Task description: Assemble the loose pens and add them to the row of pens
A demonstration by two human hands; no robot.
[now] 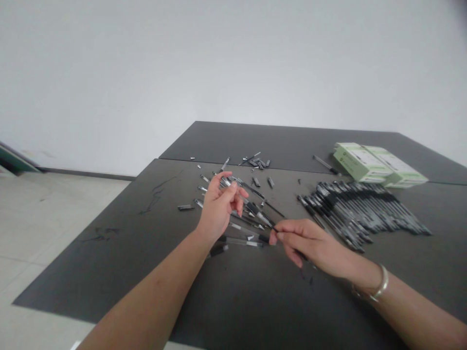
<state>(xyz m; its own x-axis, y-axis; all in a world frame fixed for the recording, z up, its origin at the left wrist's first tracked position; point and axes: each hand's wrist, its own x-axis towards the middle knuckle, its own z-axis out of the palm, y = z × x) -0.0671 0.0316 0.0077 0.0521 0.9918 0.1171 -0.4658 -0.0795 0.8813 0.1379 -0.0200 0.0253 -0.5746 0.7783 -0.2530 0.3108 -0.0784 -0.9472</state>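
Between the thumb and fingers of my left hand [219, 204] is a clear pen barrel [259, 212] with a black grip, slanting down to the right. My right hand [302, 240] pinches a thin dark ink refill [275, 229] at the barrel's lower end. The refill seems to be partly inside the barrel; how far, I cannot tell. Beneath both hands lie scattered pen parts, among them a clear barrel [239, 241], small metallic tips and a black pen cap [186, 207] to the left.
Many black pens [365, 209] lie side by side on the right of the dark table [120, 262]. Behind them stand two green and white boxes [368, 165], with a single pen [326, 165] beside them. More pen caps [260, 163] lie near the table seam.
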